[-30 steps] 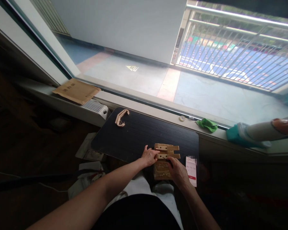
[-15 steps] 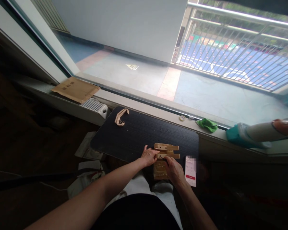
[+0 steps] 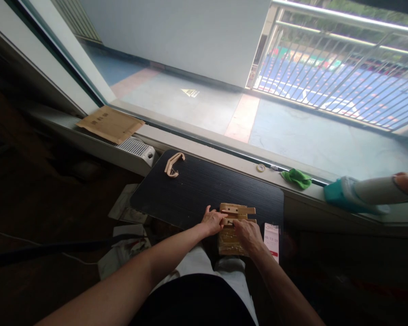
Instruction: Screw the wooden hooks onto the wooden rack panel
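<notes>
Nearest, black and white clothing (image 3: pixel 197 299) is seen between the two bare forearms. A taped block (image 3: pixel 231 246) is set at the near edge of the dark desk (image 3: pixel 204 190), with two wooden strips side by side at its far part. The near strip (image 3: pixel 226 222) is touched by both hands. Its left end is met by the fingertips of the left hand (image 3: pixel 213 222), one finger of which is raised apart; whether the strip is gripped or only pressed cannot be told. The right hand (image 3: pixel 247 235) is placed over the strip's middle, its fingers curled narrowly together beside a small dark spot; whether a tool is held cannot be told. The far strip (image 3: pixel 240 210) is left untouched, and two dark holes are shown in it. The right ends of both strips are extended past the block.

To the right of the right hand, a phone (image 3: pixel 271 242) is laid face up, digits shown on its screen. A bent wooden piece (image 3: pixel 174 165) is placed at the desk's far left corner. On the sill beyond, a tape roll (image 3: pixel 260 168), a green cloth (image 3: pixel 296 178) and a teal container (image 3: pixel 340 194) are lined up. An envelope (image 3: pixel 110 124) is rested on the radiator (image 3: pixel 136 150) at left. Through the glass, a railing (image 3: pixel 326 27) is seen.
</notes>
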Available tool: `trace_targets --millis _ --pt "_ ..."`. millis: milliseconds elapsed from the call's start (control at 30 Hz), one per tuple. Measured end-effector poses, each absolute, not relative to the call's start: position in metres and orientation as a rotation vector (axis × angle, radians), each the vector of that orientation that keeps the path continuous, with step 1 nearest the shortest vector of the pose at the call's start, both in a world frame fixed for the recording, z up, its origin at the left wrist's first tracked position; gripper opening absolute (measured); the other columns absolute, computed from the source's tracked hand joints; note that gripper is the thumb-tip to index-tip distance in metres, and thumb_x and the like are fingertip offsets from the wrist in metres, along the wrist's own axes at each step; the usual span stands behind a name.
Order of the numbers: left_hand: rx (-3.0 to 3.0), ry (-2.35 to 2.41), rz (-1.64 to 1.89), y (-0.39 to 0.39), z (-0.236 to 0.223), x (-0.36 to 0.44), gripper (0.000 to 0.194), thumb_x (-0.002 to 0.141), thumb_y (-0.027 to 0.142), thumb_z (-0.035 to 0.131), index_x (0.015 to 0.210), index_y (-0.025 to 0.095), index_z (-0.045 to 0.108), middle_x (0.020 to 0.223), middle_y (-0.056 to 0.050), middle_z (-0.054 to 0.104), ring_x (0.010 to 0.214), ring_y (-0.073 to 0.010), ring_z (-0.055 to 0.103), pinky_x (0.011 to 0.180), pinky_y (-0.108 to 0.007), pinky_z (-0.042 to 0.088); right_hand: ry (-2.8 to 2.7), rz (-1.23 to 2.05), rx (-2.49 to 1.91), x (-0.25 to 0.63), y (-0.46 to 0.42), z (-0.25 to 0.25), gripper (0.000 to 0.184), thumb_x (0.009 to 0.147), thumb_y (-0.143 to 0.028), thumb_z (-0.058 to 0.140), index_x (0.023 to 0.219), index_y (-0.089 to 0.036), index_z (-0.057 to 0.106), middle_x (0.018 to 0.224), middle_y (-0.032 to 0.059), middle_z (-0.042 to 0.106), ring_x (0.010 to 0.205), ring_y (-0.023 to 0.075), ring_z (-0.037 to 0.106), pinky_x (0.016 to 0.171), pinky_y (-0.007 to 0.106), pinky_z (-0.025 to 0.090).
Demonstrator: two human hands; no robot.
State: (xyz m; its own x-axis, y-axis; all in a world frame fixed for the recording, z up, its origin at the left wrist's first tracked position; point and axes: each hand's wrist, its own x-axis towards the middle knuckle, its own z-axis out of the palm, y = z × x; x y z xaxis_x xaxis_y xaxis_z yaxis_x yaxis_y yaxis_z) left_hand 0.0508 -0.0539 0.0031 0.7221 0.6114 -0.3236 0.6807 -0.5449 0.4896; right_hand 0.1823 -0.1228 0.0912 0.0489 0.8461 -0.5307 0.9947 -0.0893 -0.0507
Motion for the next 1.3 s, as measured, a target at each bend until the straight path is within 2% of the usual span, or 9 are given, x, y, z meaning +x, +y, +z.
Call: trace_targets --millis 233,433,633,767,933,1100,1300 --pt "2.335 0.990 -0.153 -0.055 0.004 0.051 0.020 0.075 0.021 0.051 0.090 0.029 0.060 0.093 0.001 0.067 0.095 -0.0222 0.055 0.101 -0.053 0.017 1.891 -0.633 1.894 0.169 -0.100 0.094 0.028 0.085 -0.010 0.039 0.090 -0.014 0.066 0.088 0.0120 0.068 0.082 0.0212 0.064 0.066 0.026 0.044" --pt "2.327 0.998 -0.148 -0.056 0.004 0.049 0.026 0.071 0.024 0.056 0.095 0.032 0.060 0.098 0.002 0.066 0.097 -0.0224 0.054 0.101 -0.052 0.018 1.795 -0.689 2.035 0.184 -0.101 0.088 0.028 0.086 -0.023 0.040 0.088 -0.020 0.067 0.088 0.0087 0.069 0.084 0.0201 0.064 0.068 0.026 0.044" --pt "2.326 0.989 -0.166 -0.055 0.004 0.050 0.024 0.072 0.022 0.054 0.093 0.031 0.060 0.093 0.002 0.067 0.096 -0.0223 0.055 0.102 -0.053 0.016 1.748 -0.669 2.037 0.162 -0.103 0.088 0.031 0.084 -0.012 0.036 0.086 -0.015 0.068 0.088 0.0120 0.069 0.082 0.0199 0.064 0.067 0.027 0.044" --pt "2.348 0.986 -0.161 -0.055 0.003 0.050 0.029 0.071 0.022 0.055 0.098 0.033 0.060 0.095 0.002 0.067 0.096 -0.0228 0.055 0.101 -0.054 0.017 1.633 -0.685 2.156 0.162 -0.099 0.092 0.030 0.085 -0.019 0.038 0.086 -0.015 0.067 0.090 0.0135 0.068 0.084 0.0198 0.064 0.068 0.026 0.044" --pt "2.357 0.980 -0.137 -0.055 0.001 0.049 0.029 0.072 0.024 0.056 0.100 0.033 0.058 0.098 0.002 0.066 0.097 -0.0241 0.056 0.100 -0.056 0.018 1.720 -0.690 2.034 0.166 -0.093 0.102 0.025 0.083 -0.018 0.043 0.096 -0.016 0.063 0.095 0.0105 0.068 0.087 0.0203 0.063 0.068 0.026 0.044" --pt "2.345 0.989 -0.137 -0.056 0.000 0.048 0.029 0.072 0.024 0.057 0.100 0.032 0.058 0.098 0.001 0.066 0.098 -0.0234 0.055 0.101 -0.054 0.018 1.936 -0.625 1.853 0.169 -0.095 0.100 0.029 0.087 -0.014 0.036 0.100 -0.017 0.062 0.094 0.0107 0.068 0.087 0.0209 0.063 0.071 0.029 0.044" --pt "2.315 0.995 -0.152 -0.056 -0.003 0.049 0.031 0.072 0.025 0.056 0.102 0.033 0.058 0.102 0.001 0.065 0.099 -0.0233 0.055 0.101 -0.054 0.017 1.767 -0.645 2.087 0.178 -0.105 0.085 0.027 0.087 -0.024 0.037 0.096 -0.019 0.061 0.093 0.0088 0.067 0.087 0.0201 0.062 0.071 0.028 0.043"
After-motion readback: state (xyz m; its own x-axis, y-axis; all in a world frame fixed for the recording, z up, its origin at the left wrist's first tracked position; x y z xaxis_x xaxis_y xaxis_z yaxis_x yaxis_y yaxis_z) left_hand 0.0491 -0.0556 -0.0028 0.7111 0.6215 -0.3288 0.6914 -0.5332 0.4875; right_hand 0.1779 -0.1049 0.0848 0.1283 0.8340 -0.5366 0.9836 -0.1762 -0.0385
